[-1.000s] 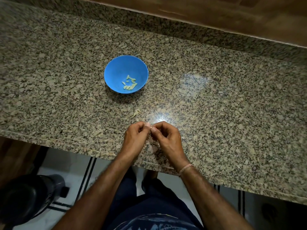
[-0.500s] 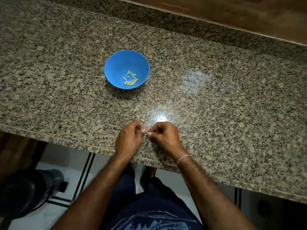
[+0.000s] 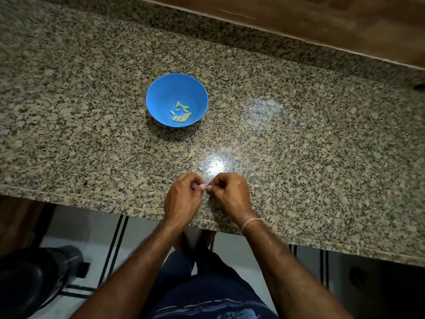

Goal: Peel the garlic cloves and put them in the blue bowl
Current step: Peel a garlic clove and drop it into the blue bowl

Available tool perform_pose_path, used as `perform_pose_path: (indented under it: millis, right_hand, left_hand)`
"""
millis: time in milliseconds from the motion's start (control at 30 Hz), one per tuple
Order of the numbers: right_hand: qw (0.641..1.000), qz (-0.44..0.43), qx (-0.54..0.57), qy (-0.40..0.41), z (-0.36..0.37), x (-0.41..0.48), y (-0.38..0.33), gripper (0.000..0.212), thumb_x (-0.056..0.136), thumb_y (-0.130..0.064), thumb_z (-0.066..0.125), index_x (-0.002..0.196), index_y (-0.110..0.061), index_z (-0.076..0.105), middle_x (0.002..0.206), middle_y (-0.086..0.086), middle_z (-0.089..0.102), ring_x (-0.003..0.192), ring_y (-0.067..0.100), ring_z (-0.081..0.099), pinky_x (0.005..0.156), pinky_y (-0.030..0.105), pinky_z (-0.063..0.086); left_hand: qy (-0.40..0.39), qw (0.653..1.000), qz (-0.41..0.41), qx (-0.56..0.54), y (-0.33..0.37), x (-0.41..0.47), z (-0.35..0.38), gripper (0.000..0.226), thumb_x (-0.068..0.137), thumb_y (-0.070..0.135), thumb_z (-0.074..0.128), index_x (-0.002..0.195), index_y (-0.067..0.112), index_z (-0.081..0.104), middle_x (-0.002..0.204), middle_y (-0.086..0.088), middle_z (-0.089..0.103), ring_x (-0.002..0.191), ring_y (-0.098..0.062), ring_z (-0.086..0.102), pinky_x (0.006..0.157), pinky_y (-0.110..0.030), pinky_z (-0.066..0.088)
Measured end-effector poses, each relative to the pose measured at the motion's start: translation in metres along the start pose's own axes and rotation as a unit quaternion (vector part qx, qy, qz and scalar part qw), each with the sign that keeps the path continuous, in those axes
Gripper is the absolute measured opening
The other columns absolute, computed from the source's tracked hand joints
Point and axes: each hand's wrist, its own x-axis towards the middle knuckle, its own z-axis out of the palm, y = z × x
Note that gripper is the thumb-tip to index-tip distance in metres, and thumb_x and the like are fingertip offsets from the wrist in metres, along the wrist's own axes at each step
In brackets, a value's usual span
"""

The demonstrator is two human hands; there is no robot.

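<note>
"Where's the clove you're working on?"

"Low in the middle of the frame. The garlic clove (image 3: pixel 208 187) is a pale speck between my fingertips, mostly hidden. My left hand (image 3: pixel 184 199) and right hand (image 3: pixel 230 194) both have their fingers curled in, pinching it from either side, just above the near edge of the table (image 3: pixel 299 146)."

"How does it handle?"

"I judge it light and firm, with a dry, papery skin that tears easily. Once bare it probably turns slick. I'd hold it by the fat middle with one hand and pick at the skin from the tip end with a nail of the other."

"And around it?"

"Loose skin scraps (image 3: pixel 192 155) lie just beyond my knuckles. Further up, left of centre, the blue bowl (image 3: pixel 161 93) holds a small heap of peeled cloves (image 3: pixel 180 112). It sits near enough, I'd say, for an easy drop."
</note>
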Motion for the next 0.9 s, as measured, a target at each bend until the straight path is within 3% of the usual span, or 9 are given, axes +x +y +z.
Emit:
perform_pose_path:
  millis: [67, 133, 200, 300, 400, 567, 733, 800, 900]
  right_hand:
    - [0.979, 0.077, 0.184, -0.031, -0.008, -0.007, -0.004, 0.013, 0.087, -0.020, 0.084, 0.089, -0.009, 0.078, 0.081, 0.005, 0.078, 0.074, 0.019, 0.075, 0.069, 0.032, 0.063]
    - [0.922, 0.143, 0.356, -0.058, -0.011, -0.020, -0.012, 0.017, 0.091, -0.011, 0.079, 0.099, 0.003, 0.073, 0.086, 0.017, 0.076, 0.071, 0.025, 0.073, 0.067, 0.034, 0.063]
    - [0.888, 0.168, 0.425, -0.047, -0.006, -0.033, -0.015, 0.017, 0.094, -0.007, 0.075, 0.104, 0.007, 0.070, 0.085, 0.018, 0.073, 0.069, 0.021, 0.069, 0.065, 0.030, 0.061]
    - [0.917, 0.105, 0.385, 0.005, 0.004, -0.043, -0.018, 0.013, 0.093, -0.009, 0.077, 0.101, 0.000, 0.075, 0.091, 0.014, 0.078, 0.081, 0.023, 0.075, 0.075, 0.030, 0.062]
    - [0.955, 0.015, 0.290, 0.054, 0.011, -0.047, -0.020, 0.009, 0.094, -0.018, 0.078, 0.099, -0.011, 0.079, 0.092, 0.002, 0.079, 0.089, 0.014, 0.076, 0.083, 0.031, 0.063]
    - [0.987, -0.053, 0.054, 0.143, 0.023, -0.044, -0.024, 0.029, 0.105, -0.029, 0.061, 0.080, -0.014, 0.064, 0.070, -0.007, 0.057, 0.062, 0.003, 0.049, 0.059, 0.016, 0.041]
    - [0.994, -0.067, 0.011, 0.089, 0.019, -0.029, -0.022, 0.034, 0.109, -0.021, 0.050, 0.076, -0.017, 0.046, 0.067, -0.008, 0.041, 0.059, 0.006, 0.033, 0.056, 0.017, 0.032]
    - [0.993, -0.074, 0.017, 0.089, 0.022, -0.025, -0.020, 0.034, 0.109, -0.020, 0.051, 0.076, -0.016, 0.046, 0.066, -0.009, 0.040, 0.059, 0.004, 0.032, 0.055, 0.016, 0.029]
    - [0.987, -0.120, -0.019, 0.100, 0.025, -0.024, -0.017, 0.031, 0.109, -0.022, 0.050, 0.079, -0.019, 0.042, 0.071, -0.011, 0.036, 0.066, 0.006, 0.033, 0.062, 0.013, 0.028]
  left_hand:
    - [-0.025, 0.996, -0.022, -0.082, 0.001, -0.003, -0.004, 0.005, 0.099, 0.035, 0.068, 0.097, 0.030, 0.068, 0.098, 0.012, 0.070, 0.087, -0.005, 0.065, 0.073, -0.032, 0.055]
    - [-0.045, 0.979, -0.053, -0.190, 0.000, -0.005, -0.008, 0.009, 0.097, 0.036, 0.071, 0.095, 0.027, 0.071, 0.092, 0.007, 0.073, 0.090, -0.012, 0.070, 0.081, -0.039, 0.061]
    - [-0.055, 0.967, -0.061, -0.241, 0.001, -0.008, -0.010, 0.011, 0.096, 0.034, 0.072, 0.091, 0.025, 0.072, 0.091, 0.004, 0.075, 0.092, -0.017, 0.072, 0.086, -0.044, 0.061]
    - [-0.043, 0.977, -0.036, -0.206, 0.001, -0.011, -0.014, 0.014, 0.100, 0.033, 0.066, 0.089, 0.025, 0.069, 0.088, 0.004, 0.073, 0.086, -0.014, 0.071, 0.078, -0.040, 0.060]
    - [-0.039, 0.994, 0.020, -0.103, 0.006, -0.010, -0.018, 0.017, 0.106, 0.028, 0.055, 0.091, 0.022, 0.060, 0.083, 0.006, 0.064, 0.074, -0.010, 0.060, 0.062, -0.028, 0.044]
    - [-0.037, 0.987, 0.146, 0.050, 0.006, -0.009, -0.018, 0.023, 0.111, 0.025, 0.037, 0.113, 0.009, 0.054, 0.089, 0.000, 0.052, 0.072, -0.011, 0.044, 0.059, -0.022, 0.027]
    - [-0.036, 0.971, 0.225, 0.076, 0.002, -0.001, -0.020, 0.018, 0.110, 0.027, 0.035, 0.094, 0.020, 0.040, 0.077, 0.001, 0.044, 0.060, -0.017, 0.043, 0.053, -0.028, 0.030]
    - [-0.041, 0.976, 0.207, 0.048, 0.000, 0.000, -0.018, 0.021, 0.110, 0.026, 0.036, 0.091, 0.020, 0.041, 0.074, 0.003, 0.043, 0.059, -0.015, 0.041, 0.053, -0.025, 0.029]
    - [-0.119, 0.991, 0.030, -0.057, 0.003, 0.008, -0.018, 0.030, 0.111, 0.028, 0.038, 0.087, 0.017, 0.051, 0.079, -0.002, 0.052, 0.068, -0.013, 0.044, 0.057, -0.024, 0.035]
